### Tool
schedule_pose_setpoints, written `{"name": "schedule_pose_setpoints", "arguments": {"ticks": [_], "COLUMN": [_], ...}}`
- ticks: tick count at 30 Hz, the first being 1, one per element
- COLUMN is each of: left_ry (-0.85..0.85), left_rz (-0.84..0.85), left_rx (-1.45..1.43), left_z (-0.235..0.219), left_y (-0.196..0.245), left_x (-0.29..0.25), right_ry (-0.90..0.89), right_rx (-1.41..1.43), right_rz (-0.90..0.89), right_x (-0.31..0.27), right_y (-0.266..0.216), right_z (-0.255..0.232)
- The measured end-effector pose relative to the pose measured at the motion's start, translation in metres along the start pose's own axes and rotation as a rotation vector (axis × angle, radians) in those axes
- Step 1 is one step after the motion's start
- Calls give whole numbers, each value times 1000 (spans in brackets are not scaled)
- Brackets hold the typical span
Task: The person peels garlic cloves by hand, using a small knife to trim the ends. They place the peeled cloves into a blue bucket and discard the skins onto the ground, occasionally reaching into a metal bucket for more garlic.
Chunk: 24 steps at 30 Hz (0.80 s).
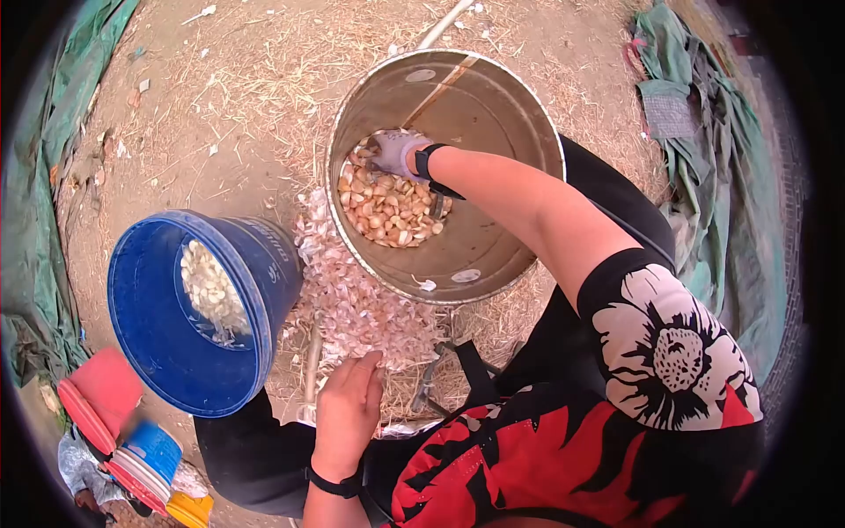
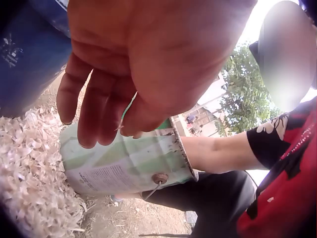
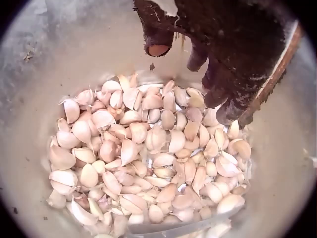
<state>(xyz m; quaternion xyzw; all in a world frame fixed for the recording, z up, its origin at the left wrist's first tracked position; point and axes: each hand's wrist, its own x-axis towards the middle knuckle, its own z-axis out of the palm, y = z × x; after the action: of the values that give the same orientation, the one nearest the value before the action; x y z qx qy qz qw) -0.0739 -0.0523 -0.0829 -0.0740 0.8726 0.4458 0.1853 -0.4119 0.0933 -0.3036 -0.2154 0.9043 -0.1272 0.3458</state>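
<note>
My right hand (image 1: 396, 152), in a dirty pale-purple glove, reaches inside a large tin bucket (image 1: 502, 97). Just below it lie unpeeled garlic cloves (image 3: 143, 153) on the bucket floor. In the right wrist view its dark, soiled fingers (image 3: 225, 111) hang loosely over the far edge of the cloves, and one bare fingertip pokes through the glove. No clove shows in its grasp. Bare and relaxed, my left hand (image 1: 349, 400) hovers beside a heap of garlic skins (image 1: 370, 308). Its fingers (image 2: 94, 109) hang downward in the left wrist view, the tin bucket's green-and-white side (image 2: 114, 163) behind them.
A blue bucket (image 1: 150, 326) holding peeled white cloves (image 1: 211, 290) tilts at the left. A thin wooden stick (image 1: 449, 84) leans inside the tin bucket, meeting the gloved hand's outline. Coloured tubs (image 1: 101, 387) stand lower left. Green tarps (image 1: 704, 158) border the straw-strewn ground.
</note>
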Motion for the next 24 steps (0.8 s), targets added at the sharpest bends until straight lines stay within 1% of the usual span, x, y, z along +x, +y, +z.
{"name": "schedule_pose_setpoints", "arguments": {"ticks": [1,2,4,5,7,8,9,11,12,13,16,17,19,23,24], "left_ry": [-35,-35,-12,-9,36,4,8,22,8,8,59,64,40,25,33], "left_rz": [-20,-37,-4,-35,31,26,0,18,6,-14,9,4,33,19,18], "left_rx": [8,4,8,6,44,39,40,27,35,34,62,60,45,79,92], "left_z": [-3,-4,-5,-6,-11,-14,-14,-14,-18,-19,-18,-17,-17,-16,-17], "left_y": [3,1,-1,-1,-1,-1,-3,-6,-6,-7,-9,-10,-11,-13,-13], "left_x": [1,2,0,1,5,6,6,4,5,4,2,1,0,-5,-5], "right_ry": [18,3,168,249,134,23,-65,-338,-282,-297,-117,-124,-197,-251,-277], "right_rx": [16,17,-120,-186,-275,-92,-170,-282,-131,-127,87,126,262,320,476], "right_rz": [-9,-16,18,28,-66,-42,-103,-157,-125,-136,-204,-132,-130,-189,-132], "right_x": [9,17,27,31,35,35,28,-5,0,-5,-20,-21,-22,-6,-6], "right_y": [3,4,11,13,14,9,3,-23,-9,-5,9,16,20,20,22], "right_z": [7,15,40,52,64,73,74,66,97,103,111,126,131,137,134]}}
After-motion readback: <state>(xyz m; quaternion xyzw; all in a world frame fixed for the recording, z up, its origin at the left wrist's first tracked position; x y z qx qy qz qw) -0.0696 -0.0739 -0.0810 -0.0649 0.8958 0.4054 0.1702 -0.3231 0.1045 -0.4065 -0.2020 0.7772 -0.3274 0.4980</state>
